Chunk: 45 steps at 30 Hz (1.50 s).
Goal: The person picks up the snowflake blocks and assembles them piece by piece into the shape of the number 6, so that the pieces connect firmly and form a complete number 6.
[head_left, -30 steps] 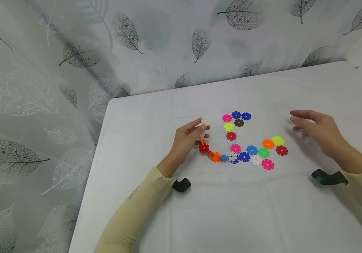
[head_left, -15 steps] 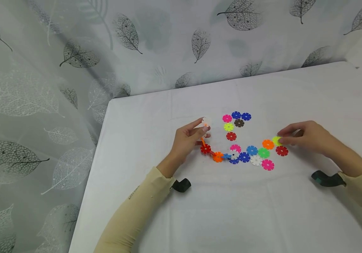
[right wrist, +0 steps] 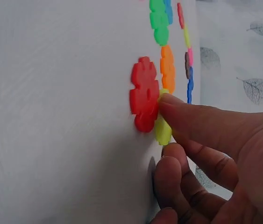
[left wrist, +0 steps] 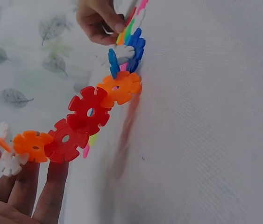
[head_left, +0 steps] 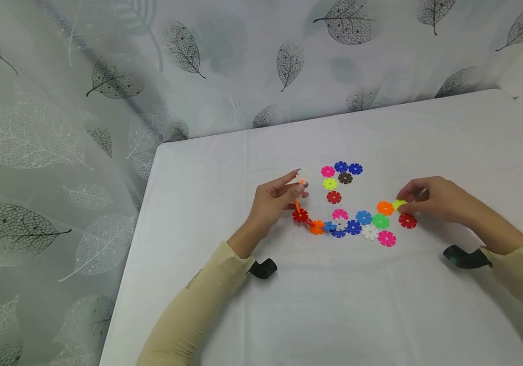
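In the head view my left hand (head_left: 268, 206) holds one end of a chain of interlocked plastic snowflake discs. A white disc (head_left: 303, 176) is at its fingertips, and the chain runs down through a red disc (head_left: 300, 215) and an orange disc (head_left: 317, 227) towards the table. The left wrist view shows the chain slanting away, with two linked red discs (left wrist: 89, 111) in the middle. My right hand (head_left: 441, 201) pinches a yellow snowflake disc (right wrist: 163, 130) low at the table, thumb on its near face. Beside it lies a loose red disc (right wrist: 144, 95).
Loose discs lie around the chain's far end, among them a green disc (head_left: 381, 221) and a pink disc (head_left: 387, 238). Farther back is another small group with a brown disc (head_left: 345, 178). A leaf-print curtain (head_left: 243, 61) hangs behind the white table (head_left: 334, 315).
My right hand has come left and down from above the table onto the yellow disc, now between its fingers. The left hand and its chain have shifted slightly right.
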Each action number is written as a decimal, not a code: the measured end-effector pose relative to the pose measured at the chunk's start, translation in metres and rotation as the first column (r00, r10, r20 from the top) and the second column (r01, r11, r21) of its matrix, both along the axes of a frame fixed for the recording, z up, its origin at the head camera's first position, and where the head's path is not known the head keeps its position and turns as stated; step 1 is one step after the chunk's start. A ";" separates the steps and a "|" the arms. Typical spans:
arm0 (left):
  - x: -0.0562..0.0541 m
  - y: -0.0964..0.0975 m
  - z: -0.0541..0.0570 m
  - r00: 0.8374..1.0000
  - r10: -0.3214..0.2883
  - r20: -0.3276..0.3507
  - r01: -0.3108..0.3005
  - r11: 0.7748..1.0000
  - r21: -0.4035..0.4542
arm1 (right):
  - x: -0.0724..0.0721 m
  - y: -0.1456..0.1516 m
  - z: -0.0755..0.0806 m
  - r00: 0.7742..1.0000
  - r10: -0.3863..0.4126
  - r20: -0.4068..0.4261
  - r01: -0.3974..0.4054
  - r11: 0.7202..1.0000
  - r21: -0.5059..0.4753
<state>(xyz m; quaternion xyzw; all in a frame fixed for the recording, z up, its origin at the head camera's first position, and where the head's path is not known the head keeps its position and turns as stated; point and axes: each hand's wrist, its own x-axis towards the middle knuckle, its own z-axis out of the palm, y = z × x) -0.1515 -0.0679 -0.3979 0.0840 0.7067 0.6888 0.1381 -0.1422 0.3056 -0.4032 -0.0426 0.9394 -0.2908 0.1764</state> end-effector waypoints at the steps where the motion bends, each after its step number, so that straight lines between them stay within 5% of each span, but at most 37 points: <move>1: 0.000 0.000 0.000 1.000 -0.004 -0.004 0.004 1.000 0.001 | 0.000 -0.001 0.000 1.000 0.005 0.007 -0.005 1.000 -0.004; 29: 0.005 0.007 0.006 0.999 -0.034 0.002 0.034 0.999 0.020 | 0.001 -0.009 0.007 0.999 0.040 0.004 -0.040 0.999 0.000; 45: 0.009 0.011 0.007 0.998 -0.055 -0.003 0.055 0.997 0.054 | 0.000 -0.037 0.020 0.993 0.073 -0.094 -0.087 0.985 -0.147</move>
